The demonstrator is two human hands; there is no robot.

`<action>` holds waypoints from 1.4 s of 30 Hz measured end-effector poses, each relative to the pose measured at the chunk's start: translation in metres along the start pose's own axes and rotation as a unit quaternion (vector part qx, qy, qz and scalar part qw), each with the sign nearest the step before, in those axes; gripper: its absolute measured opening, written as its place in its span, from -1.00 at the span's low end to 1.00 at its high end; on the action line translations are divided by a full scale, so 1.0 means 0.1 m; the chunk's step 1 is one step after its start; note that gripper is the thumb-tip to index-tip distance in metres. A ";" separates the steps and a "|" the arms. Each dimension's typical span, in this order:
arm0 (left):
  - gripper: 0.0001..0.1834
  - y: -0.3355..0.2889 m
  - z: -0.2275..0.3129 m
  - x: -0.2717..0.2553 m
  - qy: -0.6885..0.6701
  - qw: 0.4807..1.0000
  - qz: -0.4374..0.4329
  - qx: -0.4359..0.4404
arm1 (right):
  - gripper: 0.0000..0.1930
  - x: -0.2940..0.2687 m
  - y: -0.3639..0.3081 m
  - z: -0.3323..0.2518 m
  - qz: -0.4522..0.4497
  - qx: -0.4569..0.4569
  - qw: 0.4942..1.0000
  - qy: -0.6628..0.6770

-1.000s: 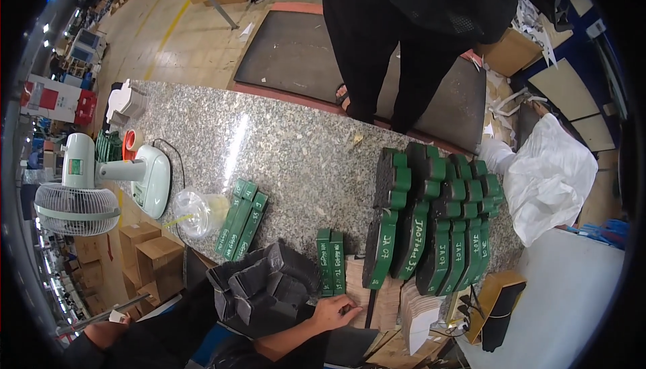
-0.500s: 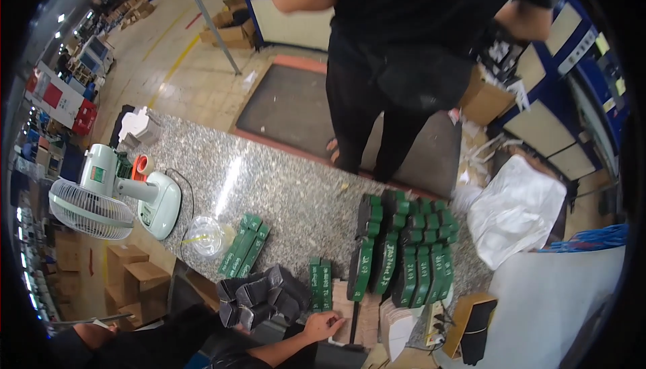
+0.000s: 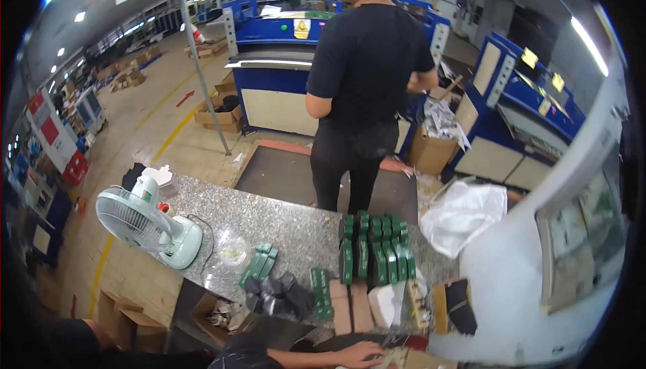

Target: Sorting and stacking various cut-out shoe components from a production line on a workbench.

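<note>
My left hand (image 3: 362, 354) reaches in from the lower edge, its forearm crossing from the left. Its fingers look stretched out over pale items at the table's near edge, partly cut off, and I see nothing gripped. My right hand is out of view. Just beyond the left hand stand two brown stacks of flat pieces (image 3: 351, 307). Left of them is a green block (image 3: 321, 293) with white writing, then a pile of dark grey wrapped pieces (image 3: 279, 295). Several green-sided stacks (image 3: 373, 254) stand behind, and a white stack (image 3: 385, 305) is to the right.
A pale green fan (image 3: 155, 224), a clear plastic cup (image 3: 233, 251) and more green blocks (image 3: 259, 264) stand on the speckled table (image 3: 296, 217). At right are an open box with black contents (image 3: 454, 307) and a white sack (image 3: 464, 217). A co-worker (image 3: 370, 66) stands beyond.
The view has tilted up, showing more of the co-worker and the blue machines. My left hand has left the brown stacks and moved nearer to me and slightly right.
</note>
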State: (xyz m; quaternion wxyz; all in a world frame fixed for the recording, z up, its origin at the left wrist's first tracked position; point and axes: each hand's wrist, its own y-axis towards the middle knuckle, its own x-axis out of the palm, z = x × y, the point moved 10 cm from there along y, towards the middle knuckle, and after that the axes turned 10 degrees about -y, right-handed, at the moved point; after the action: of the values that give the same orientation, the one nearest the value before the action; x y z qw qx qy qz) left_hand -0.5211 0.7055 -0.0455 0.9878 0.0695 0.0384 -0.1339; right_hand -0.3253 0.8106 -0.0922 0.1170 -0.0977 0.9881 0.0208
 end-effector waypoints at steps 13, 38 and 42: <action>-0.61 -0.15 1.49 1.58 -0.036 0.989 -0.079 0.117 | -0.57 -0.64 -1.92 -1.34 0.122 -0.026 0.971 0.206; -0.31 0.10 1.30 1.62 0.133 0.935 -0.272 0.187 | -0.58 -0.85 -2.29 -1.45 0.518 0.108 0.830 0.175; -0.23 0.15 1.04 1.75 0.056 0.831 -0.514 -0.205 | -0.51 -0.95 -2.32 -1.46 0.553 0.067 0.817 0.147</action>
State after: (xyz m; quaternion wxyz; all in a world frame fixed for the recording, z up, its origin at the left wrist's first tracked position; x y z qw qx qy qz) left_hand -0.3432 0.6595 0.0431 0.7640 -0.1572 0.1504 -0.6075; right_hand -0.2221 0.5913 0.0678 -0.0547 0.4715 0.8802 0.0011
